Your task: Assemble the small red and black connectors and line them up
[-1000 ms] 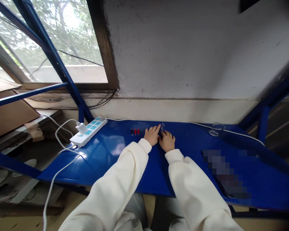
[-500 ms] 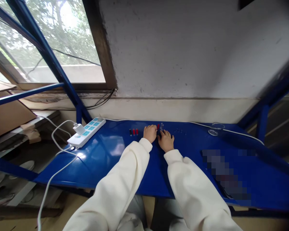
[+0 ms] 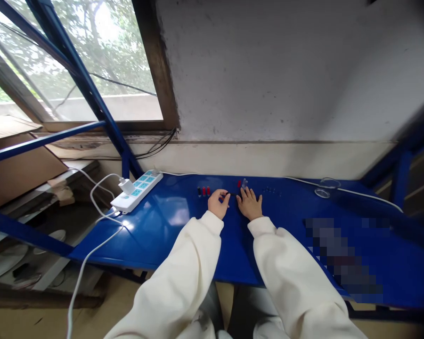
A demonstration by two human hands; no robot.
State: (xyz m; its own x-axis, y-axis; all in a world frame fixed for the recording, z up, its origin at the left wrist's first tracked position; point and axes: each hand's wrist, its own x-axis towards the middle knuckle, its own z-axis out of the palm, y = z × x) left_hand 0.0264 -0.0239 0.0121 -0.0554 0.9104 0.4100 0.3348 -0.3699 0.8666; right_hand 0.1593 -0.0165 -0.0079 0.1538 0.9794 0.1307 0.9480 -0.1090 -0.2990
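Note:
My left hand point(image 3: 217, 204) is at the middle of the blue table, with thumb and index finger pinched on a small dark piece point(image 3: 228, 193), too small to name. To its right, my right hand point(image 3: 250, 205) lies palm down with fingers spread. Its fingertips are close to some small clear upright pieces point(image 3: 245, 182); whether they touch cannot be told. A small red cylinder point(image 3: 239, 184) stands just left of those. Left of my left hand stand a short black cylinder point(image 3: 199, 191) and two red cylinders point(image 3: 206, 191) in a row.
Several tiny clear pieces point(image 3: 271, 190) are scattered right of my right hand. Farther right sits a clear round dish or lid point(image 3: 322, 193). A white power strip point(image 3: 137, 192) with cables occupies the table's left end. A pixelated patch point(image 3: 342, 256) covers something at right. A wall rises behind.
My left hand has drawn away from the red cylinder by the clear pieces and turned, so its pinch on the dark piece shows. My right hand's fingers are more stretched out. The view has shifted slightly.

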